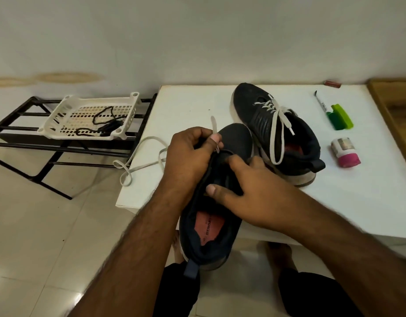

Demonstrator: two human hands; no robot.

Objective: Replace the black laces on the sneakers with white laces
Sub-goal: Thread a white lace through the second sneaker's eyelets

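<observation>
A dark sneaker [234, 140] with a red insole lies at the near edge of the white table [179, 104], heel toward me. My left hand [190, 156] pinches the end of a white lace [147, 161] at the shoe's left eyelets; the lace tip sticks up above my thumb and the rest loops off the table's left edge. My right hand [250, 191] holds the shoe's tongue and right side, thumb pressed on the upper. A second dark sneaker [286, 133], threaded with a white lace, lies behind it. Black laces [105, 124] lie in a white basket [60, 110].
The basket sits on a black metal rack [18, 131] left of the table. On the table's right part lie a pen [321, 104], a green object [341, 116] and a small bottle with a pink cap [346, 154]. A wooden edge [394, 110] borders the right.
</observation>
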